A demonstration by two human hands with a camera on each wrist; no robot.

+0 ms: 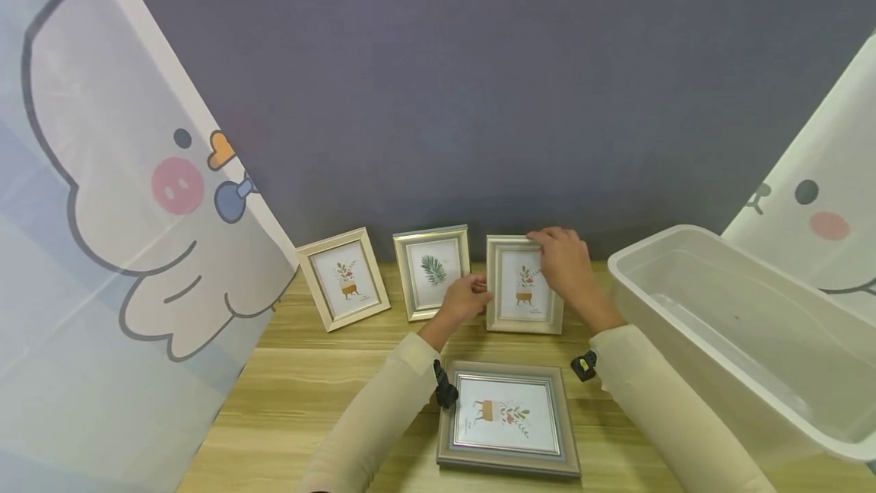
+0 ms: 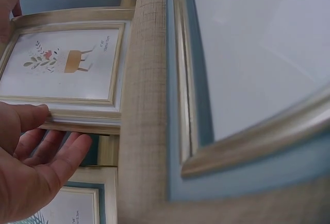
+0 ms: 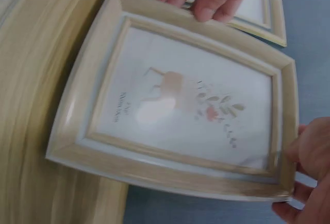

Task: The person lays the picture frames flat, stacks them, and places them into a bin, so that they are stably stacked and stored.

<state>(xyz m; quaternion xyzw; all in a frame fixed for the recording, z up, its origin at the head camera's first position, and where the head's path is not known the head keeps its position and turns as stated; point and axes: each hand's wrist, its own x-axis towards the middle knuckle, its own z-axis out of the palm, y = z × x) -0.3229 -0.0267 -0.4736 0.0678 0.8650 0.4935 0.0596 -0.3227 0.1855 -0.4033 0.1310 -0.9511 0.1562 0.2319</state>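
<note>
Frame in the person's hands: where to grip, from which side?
Probably the side borders, from left and right: the frame faces the person upright, and its wide border offers a hold clear of the print. The right hand grips its top-right corner.

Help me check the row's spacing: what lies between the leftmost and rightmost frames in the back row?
The head view shows the green-leaf frame there, plus the left grip at the left edge of the rightmost frame.

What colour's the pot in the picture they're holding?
The pot is orange-brown, clearest in the left wrist view.
</note>
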